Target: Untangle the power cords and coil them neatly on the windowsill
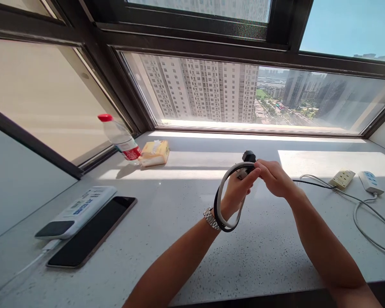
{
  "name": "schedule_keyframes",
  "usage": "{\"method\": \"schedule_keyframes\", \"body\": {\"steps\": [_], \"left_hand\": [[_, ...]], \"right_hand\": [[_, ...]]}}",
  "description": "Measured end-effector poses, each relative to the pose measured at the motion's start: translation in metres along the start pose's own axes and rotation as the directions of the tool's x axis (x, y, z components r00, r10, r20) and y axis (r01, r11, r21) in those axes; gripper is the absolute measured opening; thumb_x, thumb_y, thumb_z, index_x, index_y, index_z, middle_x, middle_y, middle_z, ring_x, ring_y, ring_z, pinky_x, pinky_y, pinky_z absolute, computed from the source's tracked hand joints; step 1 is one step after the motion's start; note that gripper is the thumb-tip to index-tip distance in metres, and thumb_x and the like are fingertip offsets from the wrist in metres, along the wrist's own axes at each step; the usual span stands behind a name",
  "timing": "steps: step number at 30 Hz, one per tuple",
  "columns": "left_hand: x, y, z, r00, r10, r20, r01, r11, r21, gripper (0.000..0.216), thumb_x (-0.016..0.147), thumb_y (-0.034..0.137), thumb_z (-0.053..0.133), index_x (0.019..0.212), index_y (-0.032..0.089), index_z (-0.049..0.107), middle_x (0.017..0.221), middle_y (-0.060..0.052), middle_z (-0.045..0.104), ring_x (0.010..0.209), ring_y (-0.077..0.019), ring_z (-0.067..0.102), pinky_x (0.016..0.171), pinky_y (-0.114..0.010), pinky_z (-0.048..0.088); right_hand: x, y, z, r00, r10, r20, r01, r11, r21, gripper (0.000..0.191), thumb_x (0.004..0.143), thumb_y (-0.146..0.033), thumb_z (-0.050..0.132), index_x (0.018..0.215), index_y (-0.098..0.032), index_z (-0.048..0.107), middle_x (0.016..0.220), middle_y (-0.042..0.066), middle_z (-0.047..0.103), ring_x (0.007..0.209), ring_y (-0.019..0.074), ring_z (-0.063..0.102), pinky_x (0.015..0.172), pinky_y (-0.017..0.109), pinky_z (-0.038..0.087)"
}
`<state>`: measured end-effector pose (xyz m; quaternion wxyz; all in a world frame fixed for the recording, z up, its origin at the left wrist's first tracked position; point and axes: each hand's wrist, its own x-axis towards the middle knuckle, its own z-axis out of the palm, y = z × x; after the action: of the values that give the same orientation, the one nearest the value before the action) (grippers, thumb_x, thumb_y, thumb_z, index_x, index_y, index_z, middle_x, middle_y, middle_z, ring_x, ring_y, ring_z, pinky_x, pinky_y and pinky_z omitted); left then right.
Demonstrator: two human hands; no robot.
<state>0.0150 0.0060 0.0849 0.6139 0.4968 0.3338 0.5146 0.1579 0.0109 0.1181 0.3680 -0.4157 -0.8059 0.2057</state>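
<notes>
A looped power cable [218, 214], one strand black and one grey, hangs around my left wrist. My left hand [235, 190] is closed on the gathered cable near its black plug [249, 156], which points up beyond the fingers. Close beside it, my right hand [274, 176] pinches the cable where the strands meet, its fingertips touching the left thumb. From under the right hand a dark cable runs right toward a cream power strip [342, 178]. A metal-band watch [211, 218] is on my left wrist. The grip hides part of the cable.
At far right lies a white power strip [371, 182] with a grey cord [356, 218]. A power bank [80, 209] and a phone [93, 231] lie at left. A red-capped bottle [118, 137] and a tissue pack [154, 153] stand near the window on the white counter [167, 239].
</notes>
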Motion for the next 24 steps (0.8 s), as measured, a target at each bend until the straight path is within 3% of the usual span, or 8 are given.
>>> {"method": "schedule_keyframes", "body": {"steps": [4, 8, 12, 15, 20, 24], "left_hand": [[0.004, 0.000, 0.001, 0.988, 0.064, -0.137, -0.083, 0.987, -0.134, 0.048, 0.062, 0.056, 0.079, 0.066, 0.016, 0.053, 0.051, 0.007, 0.039, 0.045, -0.0043, 0.034, 0.040, -0.017, 0.026], [0.009, 0.004, -0.002, 0.965, 0.140, -0.221, -0.185, 0.962, -0.199, 0.040, 0.062, 0.049, 0.081, 0.072, 0.016, 0.060, 0.051, 0.006, 0.046, 0.043, -0.0049, 0.038, 0.039, -0.017, 0.027], [0.014, 0.018, -0.013, 0.930, 0.229, -0.288, -0.295, 0.931, -0.213, 0.034, 0.063, 0.044, 0.080, 0.070, 0.016, 0.061, 0.065, 0.001, 0.060, 0.050, -0.0070, 0.047, 0.039, -0.018, 0.029], [0.018, 0.040, -0.031, 0.848, 0.309, -0.431, -0.430, 0.876, -0.219, 0.030, 0.063, 0.038, 0.079, 0.070, 0.017, 0.058, 0.074, -0.001, 0.066, 0.053, -0.0072, 0.049, 0.039, -0.017, 0.028], [0.018, 0.084, -0.073, 0.629, 0.356, -0.691, -0.643, 0.737, -0.206, 0.020, 0.075, 0.025, 0.067, 0.067, 0.017, 0.051, 0.062, 0.004, 0.060, 0.045, -0.0045, 0.038, 0.036, -0.018, 0.021], [0.019, 0.099, -0.109, 0.541, 0.378, -0.751, -0.683, 0.718, -0.132, 0.019, 0.086, 0.023, 0.053, 0.070, 0.017, 0.046, 0.058, 0.006, 0.054, 0.044, -0.0045, 0.036, 0.037, -0.019, 0.021]], "right_hand": [[0.001, -0.003, 0.009, 0.998, 0.002, 0.062, -0.006, 0.997, 0.077, 0.038, 0.097, -0.035, 0.028, 0.066, -0.020, 0.042, 0.061, -0.001, 0.049, 0.058, 0.0118, 0.043, 0.058, 0.027, 0.033], [0.004, -0.003, 0.015, 0.993, 0.047, 0.111, -0.059, 0.993, 0.105, 0.012, 0.083, -0.025, 0.047, 0.073, -0.019, 0.047, 0.067, -0.002, 0.054, 0.062, 0.0118, 0.044, 0.060, 0.026, 0.034], [0.006, 0.009, 0.016, 0.969, 0.159, 0.188, -0.177, 0.981, 0.080, 0.007, 0.079, -0.026, 0.049, 0.078, -0.019, 0.052, 0.062, -0.005, 0.047, 0.056, 0.0100, 0.039, 0.056, 0.025, 0.031], [0.007, 0.023, 0.008, 0.916, 0.230, 0.328, -0.249, 0.968, 0.016, 0.016, 0.081, -0.034, 0.052, 0.078, -0.018, 0.056, 0.063, -0.005, 0.046, 0.054, 0.0095, 0.038, 0.054, 0.025, 0.030], [0.007, 0.050, -0.012, 0.845, 0.369, 0.386, -0.416, 0.908, 0.044, 0.031, 0.081, -0.049, 0.058, 0.077, -0.018, 0.056, 0.054, -0.006, 0.043, 0.048, 0.0093, 0.040, 0.051, 0.025, 0.033], [0.007, 0.065, -0.019, 0.816, 0.359, 0.454, -0.450, 0.886, 0.109, 0.043, 0.071, -0.059, 0.069, 0.075, -0.017, 0.059, 0.055, -0.006, 0.044, 0.050, 0.0092, 0.043, 0.053, 0.026, 0.038]]}}
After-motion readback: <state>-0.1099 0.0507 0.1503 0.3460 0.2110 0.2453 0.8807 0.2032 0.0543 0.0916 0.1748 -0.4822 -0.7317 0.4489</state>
